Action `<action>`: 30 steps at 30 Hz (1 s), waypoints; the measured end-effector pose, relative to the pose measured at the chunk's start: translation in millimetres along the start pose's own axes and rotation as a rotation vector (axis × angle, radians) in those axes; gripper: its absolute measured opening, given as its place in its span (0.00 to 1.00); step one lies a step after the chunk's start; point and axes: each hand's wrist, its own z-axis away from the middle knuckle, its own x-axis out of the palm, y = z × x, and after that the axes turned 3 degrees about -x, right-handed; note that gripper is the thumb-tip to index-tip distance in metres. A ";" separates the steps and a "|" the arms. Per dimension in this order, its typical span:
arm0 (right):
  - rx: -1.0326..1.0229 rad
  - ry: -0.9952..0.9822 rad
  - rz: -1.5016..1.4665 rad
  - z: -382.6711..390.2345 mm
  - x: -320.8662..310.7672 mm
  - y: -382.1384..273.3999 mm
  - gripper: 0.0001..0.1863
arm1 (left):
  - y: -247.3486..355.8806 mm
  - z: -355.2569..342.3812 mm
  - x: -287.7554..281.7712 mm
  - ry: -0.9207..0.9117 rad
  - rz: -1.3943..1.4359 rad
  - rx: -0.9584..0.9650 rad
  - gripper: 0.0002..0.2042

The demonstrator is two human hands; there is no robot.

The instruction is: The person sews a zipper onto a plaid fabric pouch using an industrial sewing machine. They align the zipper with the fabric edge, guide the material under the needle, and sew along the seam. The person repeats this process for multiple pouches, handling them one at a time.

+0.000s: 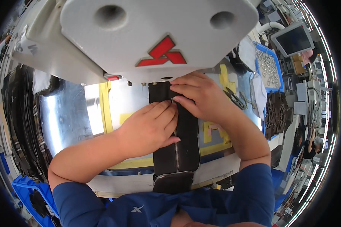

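Note:
A long black fabric piece with a metal zipper [185, 151] runs from under the white sewing machine head [121, 41] toward my body. My left hand [149, 125] is bent over it, fingers pressed together along the zipper line and the thumb lower down on the fabric. Farther up, my right hand [202, 94] grips the right side of the piece with fingers and thumb, close to the machine. The needle area is hidden behind the machine head. At the near end, a second curved zipper [174, 174] crosses the piece and hangs toward my shirt.
Yellow tape strips [105, 108] mark the shiny work surface. Scissors [235, 99] lie right of my right hand. Beyond them stand a blue tray of metal parts [268, 70] and a pile of dark pieces [276, 113]. Stacked black material [24, 125] is at the left.

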 end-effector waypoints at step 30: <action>-0.006 -0.155 0.080 -0.6 -22.2 -10.9 0.11 | -9.4 -6.4 -10.8 -0.074 -0.057 -0.228 0.39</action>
